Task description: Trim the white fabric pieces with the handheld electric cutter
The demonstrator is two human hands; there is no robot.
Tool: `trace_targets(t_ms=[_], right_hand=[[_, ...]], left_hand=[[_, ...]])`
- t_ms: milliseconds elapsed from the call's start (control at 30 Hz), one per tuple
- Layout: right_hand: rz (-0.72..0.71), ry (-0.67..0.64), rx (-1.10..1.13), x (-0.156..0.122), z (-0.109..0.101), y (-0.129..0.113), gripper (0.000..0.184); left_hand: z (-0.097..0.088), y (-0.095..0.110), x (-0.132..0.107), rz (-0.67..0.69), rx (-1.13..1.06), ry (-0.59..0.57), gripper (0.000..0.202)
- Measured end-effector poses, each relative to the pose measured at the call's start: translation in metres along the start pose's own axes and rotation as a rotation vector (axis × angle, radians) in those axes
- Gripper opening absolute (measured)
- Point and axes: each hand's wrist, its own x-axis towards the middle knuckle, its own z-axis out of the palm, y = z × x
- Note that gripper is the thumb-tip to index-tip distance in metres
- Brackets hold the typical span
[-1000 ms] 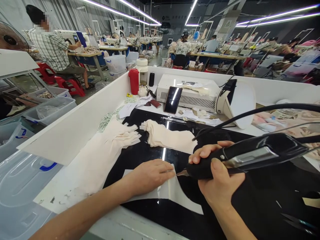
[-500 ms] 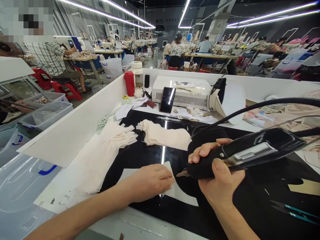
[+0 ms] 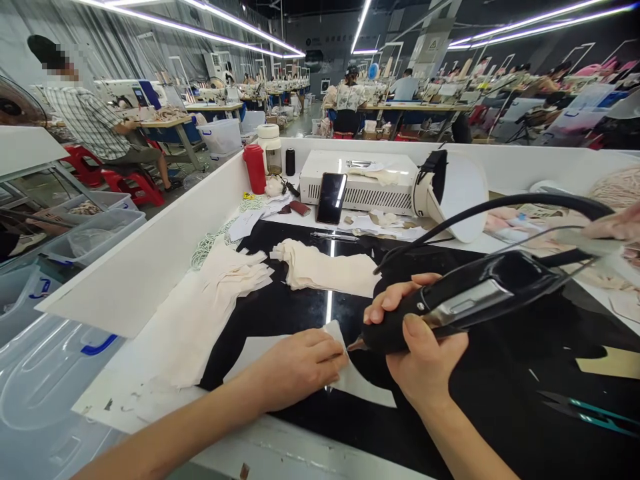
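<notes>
Glossy black plastic tool [image 3: 480, 293] (metal tip, probably); matt cloth piece [image 3: 350, 380].

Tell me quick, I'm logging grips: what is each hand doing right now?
Left hand: flat, fingers pressing the white cut fabric piece onto the black table; gripping nothing.
Right hand: closed around the black corded handheld tool.

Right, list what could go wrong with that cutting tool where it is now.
1. The tool's tip sits right beside the left hand pressing the white fabric piece; a slip could hurt the fingers.
2. The black cable arcs over the table and may snag and jerk the right hand.
3. The fabric piece could shift under light pressure, spoiling the edge.
</notes>
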Motion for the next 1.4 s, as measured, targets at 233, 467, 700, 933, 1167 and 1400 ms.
trace_targets(t_ms=[233, 467, 700, 933, 1167, 1400], right_hand=[[0.005, -0.008, -0.001, -0.002, -0.003, 0.001, 0.034], [-0.008, 0.004, 0.043, -0.002, -0.003, -0.009, 0.040], [0.004, -0.022, 0.043, -0.008, -0.005, -0.006, 0.036], [0.018, 0.001, 0.050, -0.008, -0.008, -0.022, 0.038], [0.017, -0.011, 0.003, -0.022, -0.023, -0.043, 0.039], [0.030, -0.045, -0.027, -0.033, -0.035, -0.043, 0.038]], left_hand=[[-0.002, 0.002, 0.000, 0.015, 0.013, 0.024, 0.014], [-0.004, 0.005, -0.003, -0.009, 0.039, 0.045, 0.018], [0.002, 0.003, -0.005, -0.001, 0.042, 0.043, 0.020], [-0.007, 0.007, -0.005, -0.028, 0.029, 0.017, 0.017], [-0.010, 0.025, 0.007, -0.018, -0.044, 0.105, 0.020], [-0.001, 0.026, 0.004, -0.030, -0.099, 0.036, 0.020]])
